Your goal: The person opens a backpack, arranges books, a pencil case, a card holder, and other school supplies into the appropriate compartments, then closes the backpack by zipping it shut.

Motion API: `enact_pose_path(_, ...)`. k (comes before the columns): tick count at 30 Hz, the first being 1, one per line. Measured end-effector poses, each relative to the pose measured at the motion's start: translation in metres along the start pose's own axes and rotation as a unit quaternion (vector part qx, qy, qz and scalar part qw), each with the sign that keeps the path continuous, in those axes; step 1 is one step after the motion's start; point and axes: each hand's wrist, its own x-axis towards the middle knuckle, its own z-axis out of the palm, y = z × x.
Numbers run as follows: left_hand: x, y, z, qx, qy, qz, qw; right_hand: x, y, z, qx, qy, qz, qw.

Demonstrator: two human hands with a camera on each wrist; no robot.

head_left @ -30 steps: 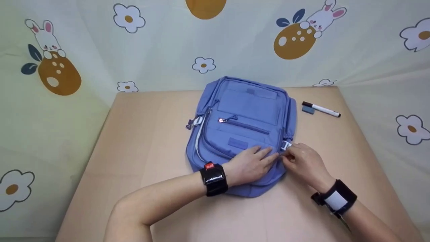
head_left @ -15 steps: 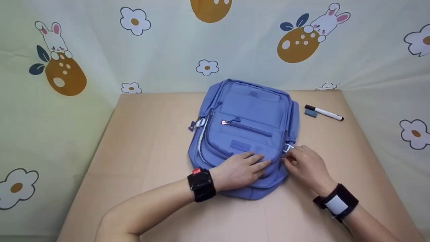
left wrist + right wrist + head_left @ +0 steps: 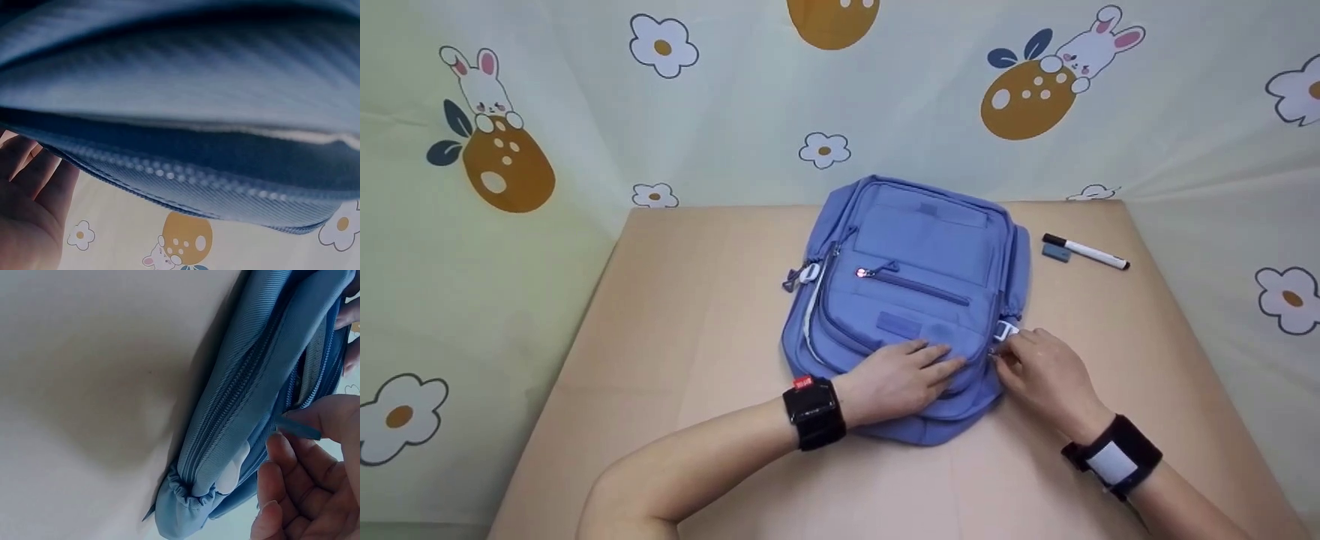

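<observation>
So I'm working with one blue backpack (image 3: 919,247), lying on its back around the middle of the table, front pockets facing up. My right hand (image 3: 1050,379) is pinching one little blue zipper pull (image 3: 302,430) between thumb and forefinger at the bag's right edge, the other fingers curling loosely below. My left hand (image 3: 894,381) is resting on the lower front, fingers straight and a bit apart, not gripping anything. I'm wearing two black wristbands, left (image 3: 815,414) and right (image 3: 1117,457), and two white buckles are showing, one on the left side (image 3: 809,273) and one by my right fingers (image 3: 1006,330). One marker (image 3: 1091,253) and one small blue-grey block (image 3: 1056,253) are sitting together near the far right corner. The table (image 3: 697,315) is plain tan, with a pale cloth (image 3: 735,105) hanging around it; three orange fruits are showing on that from my head cam, two with bunnies, the third getting cut off up top. My curled fingers are mostly hiding the pull from above, blurry fabric is filling most of the left wrist view, and I can't make out my left thumb.
</observation>
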Motion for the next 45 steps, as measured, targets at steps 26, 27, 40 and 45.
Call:
enact_pose_path(26,-0.002,0.002,0.0,-0.023,-0.012,-0.013,0.9996,-0.015,-0.041,0.001,0.048,-0.03,-0.003,0.9984)
enact_pose_path(27,-0.002,0.002,-0.001,-0.023,-0.014,-0.013,0.9996,-0.015,-0.041,0.001,0.046,-0.032,0.002,0.9984)
enact_pose_path(40,-0.031,-0.013,-0.005,-0.08,0.045,-0.006,0.9957,-0.013,-0.04,-0.002,0.009,-0.046,-0.003,0.9989)
enact_pose_path(45,-0.043,-0.019,-0.003,-0.111,0.057,-0.025,0.9919,-0.014,-0.037,0.0,-0.01,-0.035,-0.018,0.9992)
